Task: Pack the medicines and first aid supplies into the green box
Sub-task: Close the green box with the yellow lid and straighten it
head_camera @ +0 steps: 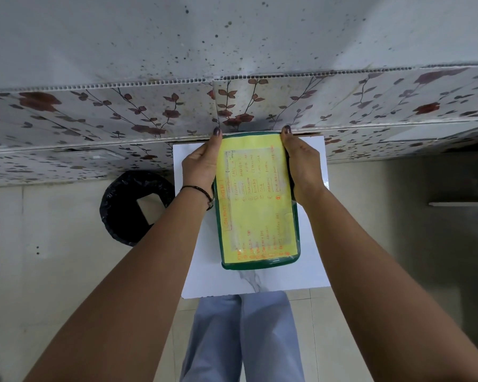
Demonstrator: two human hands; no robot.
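Note:
The green box is closed, its lid covered by a yellow sheet with orange handwriting. It sits over a small white marble-patterned table. My left hand grips the box's left side near the far end, and my right hand grips its right side. Both sets of fingers wrap the box's edges. No medicines or first aid supplies are in sight; the box's inside is hidden by the lid.
A bin lined with a black bag stands on the tiled floor left of the table. A wall with floral panels rises just behind the table. My legs in light blue trousers are below the table's near edge.

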